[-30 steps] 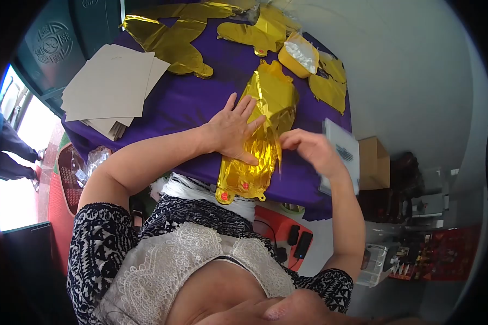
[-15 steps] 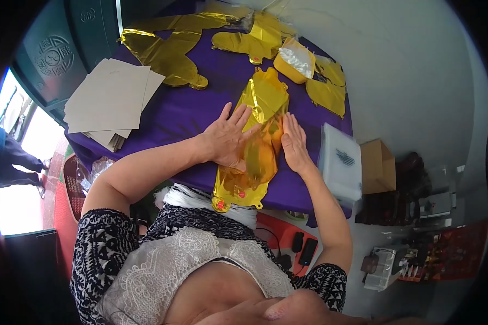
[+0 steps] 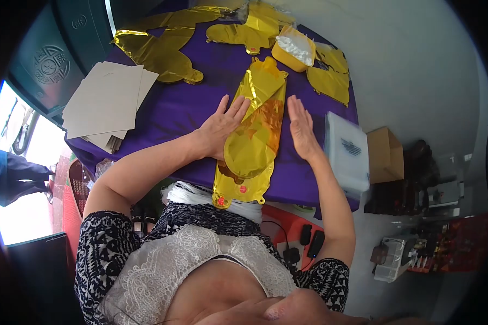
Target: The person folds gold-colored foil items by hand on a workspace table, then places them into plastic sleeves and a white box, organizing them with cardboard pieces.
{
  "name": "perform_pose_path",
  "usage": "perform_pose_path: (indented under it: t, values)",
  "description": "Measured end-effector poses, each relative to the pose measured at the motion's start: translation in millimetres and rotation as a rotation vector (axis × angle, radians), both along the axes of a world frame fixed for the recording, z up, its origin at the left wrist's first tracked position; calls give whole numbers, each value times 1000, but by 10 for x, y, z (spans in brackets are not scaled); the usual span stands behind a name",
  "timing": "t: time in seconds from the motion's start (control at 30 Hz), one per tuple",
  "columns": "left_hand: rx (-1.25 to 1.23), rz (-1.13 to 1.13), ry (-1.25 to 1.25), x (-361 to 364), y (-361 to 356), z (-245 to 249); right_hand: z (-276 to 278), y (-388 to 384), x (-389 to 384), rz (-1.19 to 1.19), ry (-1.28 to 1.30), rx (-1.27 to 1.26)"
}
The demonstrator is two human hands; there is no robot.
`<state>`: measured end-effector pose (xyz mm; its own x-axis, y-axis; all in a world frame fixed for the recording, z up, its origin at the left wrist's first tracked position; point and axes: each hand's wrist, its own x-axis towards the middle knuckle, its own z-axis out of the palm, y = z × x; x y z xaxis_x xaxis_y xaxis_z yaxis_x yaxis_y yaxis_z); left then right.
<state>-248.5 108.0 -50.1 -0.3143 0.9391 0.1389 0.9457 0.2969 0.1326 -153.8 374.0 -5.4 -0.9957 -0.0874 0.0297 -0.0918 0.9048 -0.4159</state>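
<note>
A flat, folded gold foil balloon (image 3: 249, 153) lies lengthwise on the purple cloth in front of me, with small red marks near its lower end. My left hand (image 3: 222, 127) rests at its left edge, fingers stretched out and partly over the foil. To the right of the foil, my right hand (image 3: 302, 130) is held on edge with straight fingers, apart from the balloon. Neither hand grips anything. Part of the balloon's left edge is hidden behind my left hand.
More gold foil balloons (image 3: 171, 57) lie along the back of the purple-covered table (image 3: 173, 108). A yellow tub (image 3: 294, 50) of white pieces stands at back right. Cardboard sheets (image 3: 103, 100) are at left, clear plastic bags (image 3: 347, 149) at right, beside a cardboard box (image 3: 386, 154).
My right hand has come away from the foil to the right. My left hand has shifted slightly left, and the folded balloon now lies flatter.
</note>
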Motion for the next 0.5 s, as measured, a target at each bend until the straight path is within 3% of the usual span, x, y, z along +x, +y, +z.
perform_pose_path:
  t: [0.17, 0.27, 0.37, 0.5]
  values:
    - [49, -4, 17, 0, -19, -37, -30, -23, -20, -33, 12, 68]
    - [11, 1, -2, 1, -26, 13, -46, -208, 4, 114, -35, 341]
    - [-53, 17, 2, 24, -2, 55, -29, -304, 43, 173, -42, 440]
    - [-21, 9, 26, 10, -21, 37, 74, -332, 12, 182, -48, 414]
